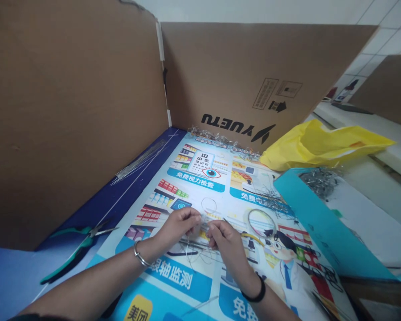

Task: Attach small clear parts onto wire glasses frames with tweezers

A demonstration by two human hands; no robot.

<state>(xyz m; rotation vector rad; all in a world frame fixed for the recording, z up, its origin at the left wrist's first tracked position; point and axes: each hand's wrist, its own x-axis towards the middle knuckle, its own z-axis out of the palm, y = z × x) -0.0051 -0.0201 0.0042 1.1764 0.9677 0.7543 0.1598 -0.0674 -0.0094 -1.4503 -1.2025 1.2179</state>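
Wire [204,219] | between left hand [181,224] and right hand [226,238], equally near | long axis unclear | both pinching thin strand

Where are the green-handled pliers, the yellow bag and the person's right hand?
Green-handled pliers [92,232]: head view, on the pivot.
Yellow bag [309,151]: head view, on its side.
Right hand [229,243]: head view, on its back.

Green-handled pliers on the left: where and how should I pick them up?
Take the pliers by the green handles, probably from above and the left: the handles spread apart on that side, while the metal jaws point right.
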